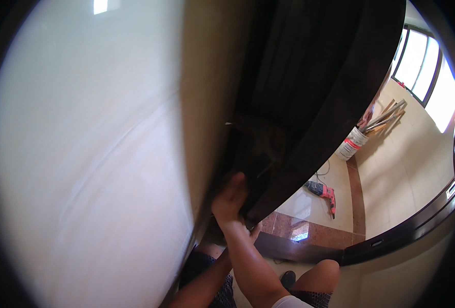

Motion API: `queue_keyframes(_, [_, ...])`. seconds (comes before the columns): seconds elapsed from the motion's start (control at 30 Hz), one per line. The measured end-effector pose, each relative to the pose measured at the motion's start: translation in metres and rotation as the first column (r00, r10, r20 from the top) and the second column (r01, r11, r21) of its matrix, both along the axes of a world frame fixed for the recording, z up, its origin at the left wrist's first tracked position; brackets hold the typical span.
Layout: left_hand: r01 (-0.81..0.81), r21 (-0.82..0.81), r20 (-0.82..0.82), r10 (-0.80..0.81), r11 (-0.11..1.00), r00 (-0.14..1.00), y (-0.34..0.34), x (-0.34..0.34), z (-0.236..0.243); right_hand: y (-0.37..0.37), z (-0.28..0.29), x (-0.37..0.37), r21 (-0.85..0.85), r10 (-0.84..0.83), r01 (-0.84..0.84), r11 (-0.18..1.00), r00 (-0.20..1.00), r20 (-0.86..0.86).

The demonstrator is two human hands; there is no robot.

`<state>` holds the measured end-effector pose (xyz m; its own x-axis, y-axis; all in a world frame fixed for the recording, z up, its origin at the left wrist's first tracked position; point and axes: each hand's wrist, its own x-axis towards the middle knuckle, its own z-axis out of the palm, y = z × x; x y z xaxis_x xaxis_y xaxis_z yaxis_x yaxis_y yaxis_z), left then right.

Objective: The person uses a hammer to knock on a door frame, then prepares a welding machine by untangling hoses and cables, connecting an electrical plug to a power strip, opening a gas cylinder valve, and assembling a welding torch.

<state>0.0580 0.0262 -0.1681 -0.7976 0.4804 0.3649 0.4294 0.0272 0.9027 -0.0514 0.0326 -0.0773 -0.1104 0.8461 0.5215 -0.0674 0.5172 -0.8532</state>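
A tall dark door or frame panel (299, 92) fills the middle of the view, leaning toward the upper right. My right hand (230, 200) lies against its shadowed lower left side, and blur and shadow keep me from making out how the fingers are set. The forearms cross: my left hand (256, 232) shows beyond the right wrist, at the panel's bottom end. Most of it is hidden behind the right arm. Whether either hand grips anything else does not show.
Pale tiled wall (94, 169) stands close on the left. Beyond a dark sill (294, 249), a red and black power drill (324, 194) lies on the floor. Farther back is a white bucket (351, 143) of wooden strips, with another person's hand (365, 119) beside it.
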Motion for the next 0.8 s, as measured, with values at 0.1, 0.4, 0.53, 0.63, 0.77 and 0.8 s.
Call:
queue_keyframes(0.1, [0.117,0.125,0.195,-0.14,0.985,0.971,0.0,-0.005,-0.002,0.0,0.008,0.0,0.012,0.02,-0.02,1.0,1.0,0.004])
queue_keyframes(0.4, [0.205,0.211,0.301,-0.263,0.956,0.917,0.002,-0.004,-0.019,0.004,0.017,0.015,0.104,0.106,-0.106,0.989,0.994,0.011])
queue_keyframes(0.53, [-0.011,-0.121,0.069,0.02,0.993,0.997,0.005,-0.011,-0.03,0.012,-0.013,0.005,-0.05,0.156,-0.159,0.986,0.986,-0.053])
queue_keyframes(0.63, [-0.08,-0.017,-0.105,0.078,0.997,0.991,-0.001,0.004,0.003,0.01,-0.002,0.009,-0.075,0.163,-0.161,0.984,0.986,0.021])
queue_keyframes(0.77, [-0.054,0.1,-0.158,0.07,0.993,0.985,-0.006,0.005,0.024,-0.002,0.01,0.006,0.071,0.007,-0.009,0.997,1.0,0.029])
queue_keyframes(0.8, [-0.058,0.09,-0.189,0.074,0.994,0.979,-0.007,-0.001,0.016,-0.005,0.012,0.005,0.06,0.038,-0.039,0.997,0.999,0.026])
